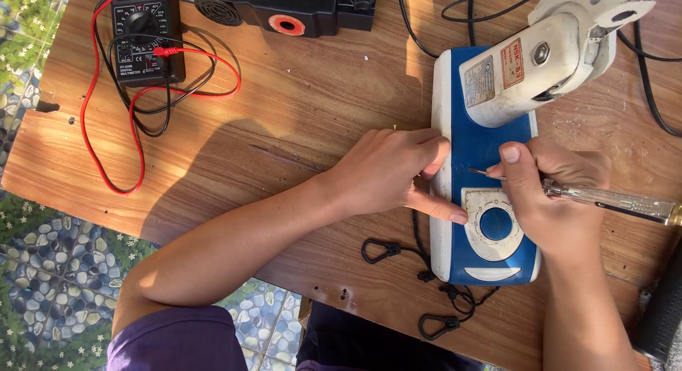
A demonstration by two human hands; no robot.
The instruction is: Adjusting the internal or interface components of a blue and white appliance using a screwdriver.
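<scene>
Right hand (561,200) grips a clear-handled screwdriver (604,198), tip on the blue-white appliance base (483,158) mid-table, left hand (391,175) holding nothing, fingers pinning the base edge; control panel (494,222) still seated, so disassembly looks barely begun.

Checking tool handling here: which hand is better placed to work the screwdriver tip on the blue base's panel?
Right hand: it likely suits, already gripping the screwdriver, tip near the panel. Left hand steadies the blue base.
</scene>
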